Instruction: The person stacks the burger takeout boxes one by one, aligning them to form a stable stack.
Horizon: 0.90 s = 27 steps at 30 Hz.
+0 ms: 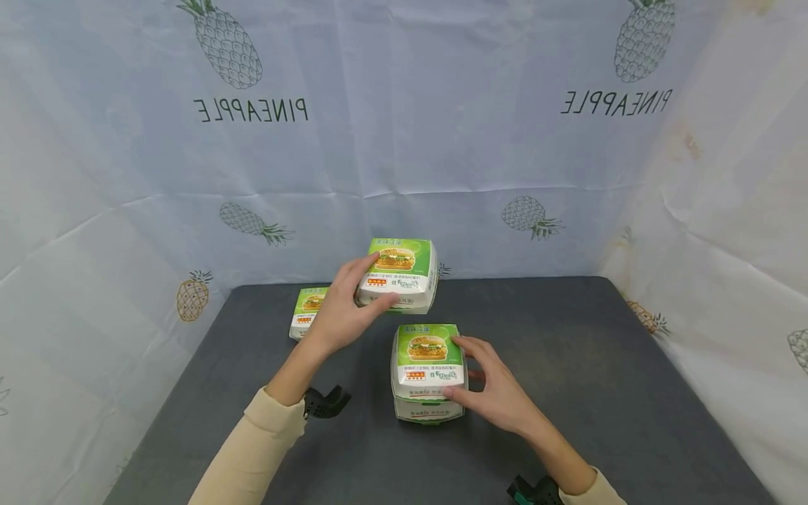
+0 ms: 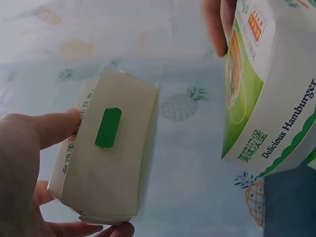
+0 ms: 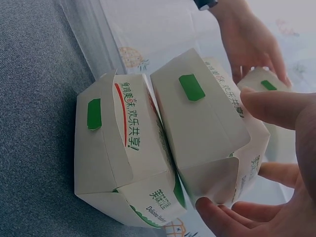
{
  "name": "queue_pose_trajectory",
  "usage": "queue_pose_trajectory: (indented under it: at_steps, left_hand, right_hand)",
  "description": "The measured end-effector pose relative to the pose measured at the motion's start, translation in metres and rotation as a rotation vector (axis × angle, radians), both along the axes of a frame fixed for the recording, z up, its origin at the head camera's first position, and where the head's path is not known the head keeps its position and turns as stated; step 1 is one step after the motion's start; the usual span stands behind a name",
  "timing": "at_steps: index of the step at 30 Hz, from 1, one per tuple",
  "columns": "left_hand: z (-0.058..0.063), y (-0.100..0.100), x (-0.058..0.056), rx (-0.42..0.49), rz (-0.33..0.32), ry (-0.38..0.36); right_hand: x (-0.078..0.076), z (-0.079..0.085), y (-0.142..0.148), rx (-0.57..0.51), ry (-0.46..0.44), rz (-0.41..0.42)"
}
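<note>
My left hand (image 1: 341,313) grips a green and white paper hamburger box (image 1: 399,270) by its left side, raised beyond the stack. In the left wrist view, the pale underside of this box (image 2: 111,153) shows a green tab. Two more such boxes are stacked on the table: an upper box (image 1: 429,354) on a lower box (image 1: 429,412). My right hand (image 1: 499,393) holds the upper one at its right side, thumb on the near corner and fingers farther back. The right wrist view shows a slim gap between upper box (image 3: 202,118) and lower box (image 3: 106,148).
Another hamburger box (image 1: 305,315) lies at the far left of the dark table (image 1: 555,379), partly hidden by my left hand. A white cloth (image 1: 442,140) printed with pineapples hangs behind the table and along both sides. Each wrist wears a black strap (image 1: 326,402).
</note>
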<state>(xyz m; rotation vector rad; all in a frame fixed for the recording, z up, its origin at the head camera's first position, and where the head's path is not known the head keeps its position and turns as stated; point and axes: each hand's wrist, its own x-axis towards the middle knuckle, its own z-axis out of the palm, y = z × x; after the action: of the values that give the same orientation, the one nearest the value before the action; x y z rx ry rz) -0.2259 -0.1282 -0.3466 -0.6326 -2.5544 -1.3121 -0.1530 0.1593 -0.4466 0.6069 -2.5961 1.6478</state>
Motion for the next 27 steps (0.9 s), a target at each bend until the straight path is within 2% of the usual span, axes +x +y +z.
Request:
queue_pose_trajectory:
  at_steps: [5, 16, 27]
  left_hand:
    - [-0.003, 0.0, 0.008, -0.009, -0.016, 0.001]
    - [-0.019, 0.002, 0.022, -0.021, -0.06, 0.008]
    - [-0.03, 0.001, 0.032, -0.017, -0.112, -0.044]
  right_hand:
    - [0.0, 0.0, 0.0, 0.01, 0.001, -0.007]
    - [0.004, 0.003, -0.002, 0.014, 0.021, -0.018]
    - [0.004, 0.009, 0.001, 0.0, 0.048, -0.03]
